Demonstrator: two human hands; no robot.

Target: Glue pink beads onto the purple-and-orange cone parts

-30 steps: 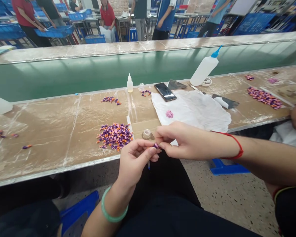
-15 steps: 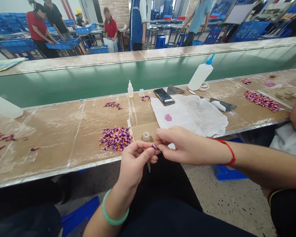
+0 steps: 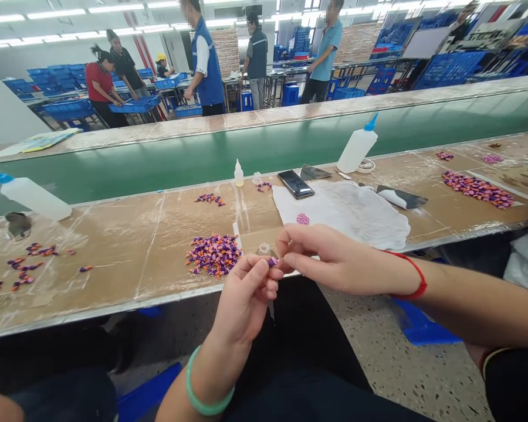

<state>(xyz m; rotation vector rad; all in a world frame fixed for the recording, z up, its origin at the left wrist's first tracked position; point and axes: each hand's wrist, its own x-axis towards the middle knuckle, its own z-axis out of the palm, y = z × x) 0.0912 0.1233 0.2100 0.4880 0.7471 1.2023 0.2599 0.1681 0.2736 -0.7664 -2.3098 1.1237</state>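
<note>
My left hand (image 3: 246, 296) and my right hand (image 3: 325, 258) meet in front of the bench edge, over my lap. Both pinch one small purple piece (image 3: 271, 262) between their fingertips. A thin stick (image 3: 271, 309) hangs down from my left hand's fingers. Just beyond my hands lies a pile of purple and orange pieces (image 3: 213, 254) on the taped cardboard bench top (image 3: 127, 240). A small clear cap (image 3: 263, 249) stands by the pile, partly hidden by my fingers.
A white cloth (image 3: 356, 211) carries a phone (image 3: 295, 184) and a pink patch (image 3: 303, 219). A small glue bottle (image 3: 238, 173) and two squeeze bottles (image 3: 357, 145) (image 3: 30, 195) stand near the green conveyor (image 3: 158, 161). More pieces lie far left (image 3: 24, 269) and right (image 3: 477, 187). Several people work behind.
The camera has tilted upward, showing more of the hall and the left squeeze bottle. My hands keep pinching the same purple piece, with only slight finger movement.
</note>
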